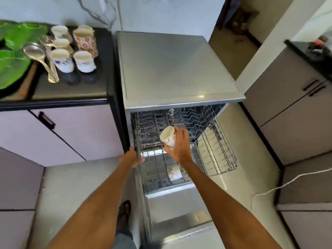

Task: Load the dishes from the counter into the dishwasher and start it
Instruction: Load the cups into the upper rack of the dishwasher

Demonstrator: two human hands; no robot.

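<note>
Right now my right hand wraps its fingers around a white cup, holding it tilted above the pulled-out upper rack of the dishwasher. My left hand grips that rack's front left corner. The cup is pale with a small dark print, its mouth turned up and left. More cups and spoons stand on the counter.
</note>
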